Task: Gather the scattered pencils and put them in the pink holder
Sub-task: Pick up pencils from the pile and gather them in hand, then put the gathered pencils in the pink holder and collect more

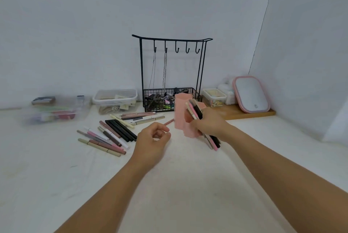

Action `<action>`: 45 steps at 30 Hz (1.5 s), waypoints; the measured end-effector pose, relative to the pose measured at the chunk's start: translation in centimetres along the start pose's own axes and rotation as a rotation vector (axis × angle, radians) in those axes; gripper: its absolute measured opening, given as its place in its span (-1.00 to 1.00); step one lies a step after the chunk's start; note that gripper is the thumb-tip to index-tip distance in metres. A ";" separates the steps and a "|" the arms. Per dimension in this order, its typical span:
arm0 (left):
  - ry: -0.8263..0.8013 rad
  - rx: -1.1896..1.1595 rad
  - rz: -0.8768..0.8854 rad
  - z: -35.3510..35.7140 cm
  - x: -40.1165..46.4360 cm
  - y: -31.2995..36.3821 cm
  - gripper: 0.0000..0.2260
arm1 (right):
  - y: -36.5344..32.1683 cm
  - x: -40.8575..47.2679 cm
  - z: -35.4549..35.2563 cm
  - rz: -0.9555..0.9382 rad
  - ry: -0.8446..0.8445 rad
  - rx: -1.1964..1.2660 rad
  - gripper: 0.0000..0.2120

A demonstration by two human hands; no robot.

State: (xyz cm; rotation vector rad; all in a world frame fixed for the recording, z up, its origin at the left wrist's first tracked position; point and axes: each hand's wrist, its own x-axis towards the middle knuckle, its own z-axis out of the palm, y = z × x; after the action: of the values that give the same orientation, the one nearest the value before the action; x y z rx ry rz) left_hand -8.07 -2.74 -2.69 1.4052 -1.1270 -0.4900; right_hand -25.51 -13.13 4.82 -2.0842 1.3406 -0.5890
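Midway through the tidy-up, a person's right hand [209, 123] gripped a small bundle of pencils [195, 111], their tips raised beside the pink holder [183, 116] standing on the white table [188, 185]. The left hand [152, 140] hovered near the holder, fingers loosely curled, apparently grasping nothing. No pencils could be seen inside the holder. To the left, most of the scattered pencils [113, 134] lay ungathered. Behind stood a black wire rack [171, 70] and clear boxes.
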 end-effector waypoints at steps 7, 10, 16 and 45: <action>0.036 -0.032 0.026 0.2 0.3 -0.2 -0.85 | -2.9 0.1 -4.4 -0.095 0.244 0.947 -0.91; 0.047 -0.078 0.012 0.2 0.3 -0.1 -0.80 | -3.8 2.9 -4.9 -0.078 0.322 1.145 -0.93; 0.052 -0.119 -0.027 0.2 0.6 -0.4 -0.79 | -3.8 7.6 -2.2 0.037 0.376 1.106 -0.94; 0.070 -0.089 -0.034 -0.1 0.3 0.2 -0.83 | 3.7 3.6 2.7 -0.043 0.027 0.934 -0.68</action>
State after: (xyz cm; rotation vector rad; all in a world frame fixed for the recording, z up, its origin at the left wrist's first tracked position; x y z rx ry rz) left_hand -7.91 -2.92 -2.35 1.3557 -1.0146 -0.5061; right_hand -24.80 -17.04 0.50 -1.3301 0.7809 -1.0190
